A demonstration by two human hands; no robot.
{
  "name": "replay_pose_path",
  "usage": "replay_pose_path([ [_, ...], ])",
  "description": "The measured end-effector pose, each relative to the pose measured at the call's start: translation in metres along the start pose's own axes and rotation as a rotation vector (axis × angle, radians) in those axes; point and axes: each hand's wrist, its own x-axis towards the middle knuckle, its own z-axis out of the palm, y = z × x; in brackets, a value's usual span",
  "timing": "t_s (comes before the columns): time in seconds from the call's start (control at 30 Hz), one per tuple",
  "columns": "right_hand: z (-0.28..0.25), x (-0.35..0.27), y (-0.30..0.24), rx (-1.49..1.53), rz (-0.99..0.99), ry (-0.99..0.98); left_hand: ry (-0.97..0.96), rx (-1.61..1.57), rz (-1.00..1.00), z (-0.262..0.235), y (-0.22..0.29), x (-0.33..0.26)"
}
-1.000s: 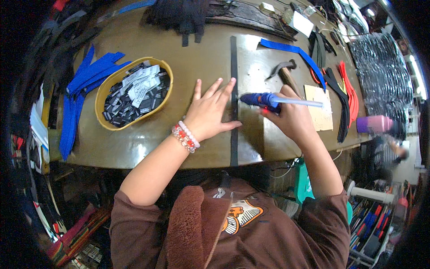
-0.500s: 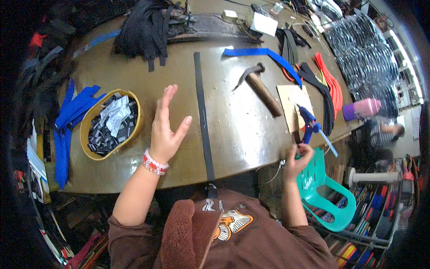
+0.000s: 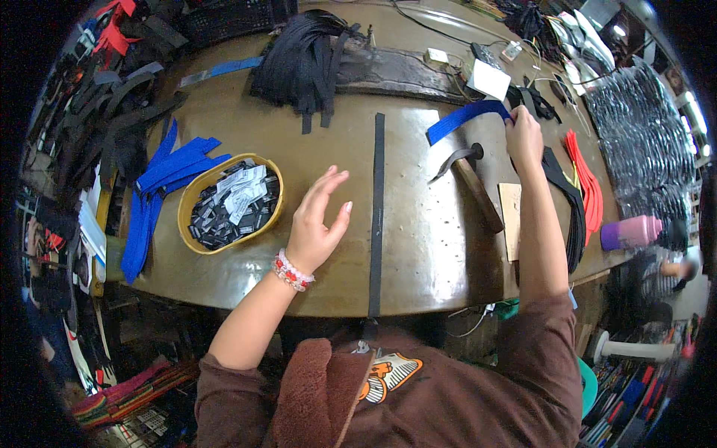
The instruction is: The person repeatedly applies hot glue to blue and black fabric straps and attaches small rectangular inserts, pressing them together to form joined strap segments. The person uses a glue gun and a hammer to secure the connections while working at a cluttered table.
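My right hand reaches to the far right of the table, its fingers closed on one end of a blue webbing strap. The rest of that strap lies bent to the left. Above the table my left hand is open and holds nothing, with the thumb apart from the fingers. It hovers between a yellow tub of small black pieces and white labels and a long black strip lying on the tabletop. A claw hammer with a wooden handle lies left of my right forearm.
Blue straps lie left of the tub. Black straps hang over a dark bar at the back. Beyond my right forearm are black strips, orange strips and a pink-purple bottle. A tan board sits beside that forearm.
My right hand has moved from beside the glue gun at the table's front edge up to the blue strap and taken hold of it. My left hand stays open. The whole view has shifted.
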Motion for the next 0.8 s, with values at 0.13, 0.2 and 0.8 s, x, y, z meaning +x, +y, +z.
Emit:
replay_pose_path([
  [0.13,-0.114,-0.093,-0.079,0.289,-0.538,-0.08,0.131,0.079,0.292,-0.008,0.047,0.018],
  [0.2,-0.148,-0.147,-0.098,0.562,-0.564,-0.093,0.206,0.118,0.224,-0.009,0.069,0.017],
  [0.8,-0.011,-0.208,-0.109,0.521,-0.209,-0.485,-0.124,0.364,-0.14,0.026,0.004,-0.033],
])
